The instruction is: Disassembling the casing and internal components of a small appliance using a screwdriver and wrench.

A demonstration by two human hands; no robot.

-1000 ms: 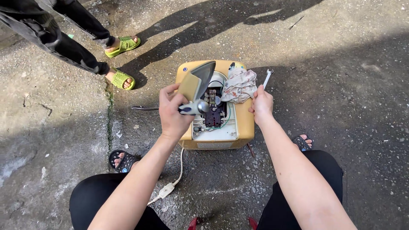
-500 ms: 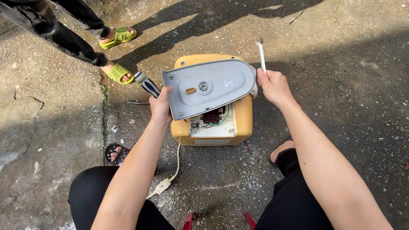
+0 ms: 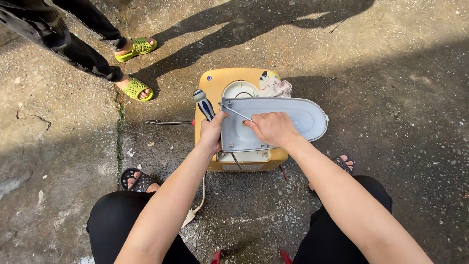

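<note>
Both hands (image 3: 244,129) hold grey cover (image 3: 298,120) lengthwise left-right, rounded end rightward.

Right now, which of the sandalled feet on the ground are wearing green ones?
The two green sandals are on the other person standing at upper left, beyond the yellow box. The dark sandals either side of the box, by the knees, are the worker's own.

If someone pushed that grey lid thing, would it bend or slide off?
The grey cover plate probably stays stiff: it keeps its flat shape though overhanging the yellow box. It may be fairly light, since the left hand steadies one edge. It looks smooth, so it could slide if pushed.
</note>
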